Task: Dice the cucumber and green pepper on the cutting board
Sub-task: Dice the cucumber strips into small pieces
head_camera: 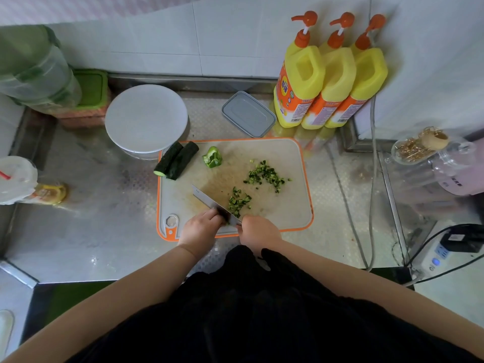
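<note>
Head view, looking down at a cutting board [282,205] with an orange rim that lies on a steel counter [91,218], close to the counter's near edge. Near the board's near edge a small pile of diced cucumber [238,201] lies just right of a cleaver [209,201], whose blade runs diagonally from the hands toward the board's left side. The right hand [258,230] has its fingers curled around the cleaver's handle end, gripping it. The left hand [201,226] rests with curled fingers against the blade's left side, over something dark and green that it seems to hold down; what it is cannot be made out.

A second, wider scatter of cucumber dice [267,175] lies toward the board's right half, apart from the first pile. At the board's far left corner two uncut cucumber lengths [176,160] lie side by side, touching, their ends over the board's edge. Just right of them, near the far edge, sits a green pepper piece [213,158].

Beyond the board's far left corner stands a round white container [145,119], and beyond the far edge lies a grey lidded box [247,113]. Three yellow pump bottles [330,85] stand in a row at the counter's far right corner against the tiled wall. A green-lidded box [91,87] sits at the far left. A plastic cup [15,179] stands at the counter's left edge. On the right are a glass jar [416,150] and a power strip [440,255] with a plug in it.
</note>
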The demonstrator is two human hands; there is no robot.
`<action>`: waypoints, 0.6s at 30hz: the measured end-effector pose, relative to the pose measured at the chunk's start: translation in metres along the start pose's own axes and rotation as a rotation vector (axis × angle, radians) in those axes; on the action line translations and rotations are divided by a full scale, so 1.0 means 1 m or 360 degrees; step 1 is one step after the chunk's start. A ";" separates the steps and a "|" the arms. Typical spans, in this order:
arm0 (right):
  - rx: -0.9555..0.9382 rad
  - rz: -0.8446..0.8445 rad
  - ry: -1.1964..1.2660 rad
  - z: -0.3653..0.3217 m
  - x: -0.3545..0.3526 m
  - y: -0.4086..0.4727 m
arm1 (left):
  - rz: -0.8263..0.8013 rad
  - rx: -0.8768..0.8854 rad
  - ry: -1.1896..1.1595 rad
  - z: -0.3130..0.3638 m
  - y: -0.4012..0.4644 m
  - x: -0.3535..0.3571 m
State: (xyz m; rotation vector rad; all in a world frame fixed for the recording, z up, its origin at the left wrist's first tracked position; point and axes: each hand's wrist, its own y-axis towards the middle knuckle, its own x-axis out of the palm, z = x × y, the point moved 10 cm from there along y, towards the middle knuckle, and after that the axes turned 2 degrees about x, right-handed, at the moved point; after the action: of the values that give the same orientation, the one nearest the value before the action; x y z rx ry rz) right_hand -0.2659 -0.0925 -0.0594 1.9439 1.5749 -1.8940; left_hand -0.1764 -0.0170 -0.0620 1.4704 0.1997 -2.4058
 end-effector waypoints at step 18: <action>-0.0014 0.0011 0.0070 -0.001 -0.005 -0.002 | 0.0024 -0.0018 0.0011 0.001 -0.004 -0.009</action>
State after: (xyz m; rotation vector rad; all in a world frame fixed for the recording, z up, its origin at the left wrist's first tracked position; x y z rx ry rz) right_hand -0.2649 -0.0942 -0.0543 1.9981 1.5824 -1.8513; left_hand -0.1747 -0.0115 -0.0534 1.4702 0.2027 -2.3845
